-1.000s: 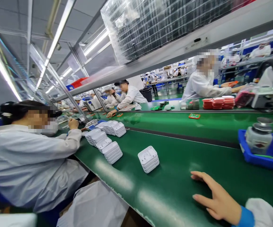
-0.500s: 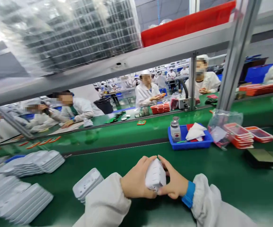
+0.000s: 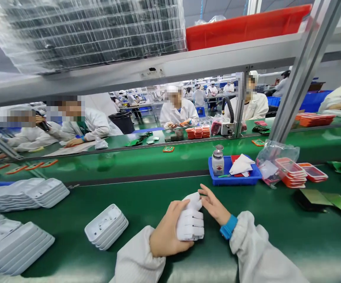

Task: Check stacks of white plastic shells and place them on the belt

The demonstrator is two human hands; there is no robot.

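Observation:
My left hand (image 3: 170,230) is wrapped round a small stack of white plastic casings (image 3: 190,226), tilted up above the green work surface. My right hand (image 3: 215,205), with a blue band at its wrist, has its fingers apart. Its fingertips are at the upper right end of the stack; whether they touch it I cannot tell. A short pile of similar white casings (image 3: 107,226) lies left of my left sleeve. Larger stacks of white casings (image 3: 25,247) fill the lower left, with another row of casings (image 3: 48,192) behind them.
A blue tray (image 3: 236,181) holds a bottle (image 3: 218,161) and white cloths. To its right are a clear bag (image 3: 266,167), stacked orange-rimmed frames (image 3: 291,171) and green sheets (image 3: 317,196). A metal beam (image 3: 105,74) crosses above; people in white coats sit opposite.
My right hand has loosened from the casings and its fingers have spread. The stack has turned in my left hand and shows its layered sides. The view has shifted a little.

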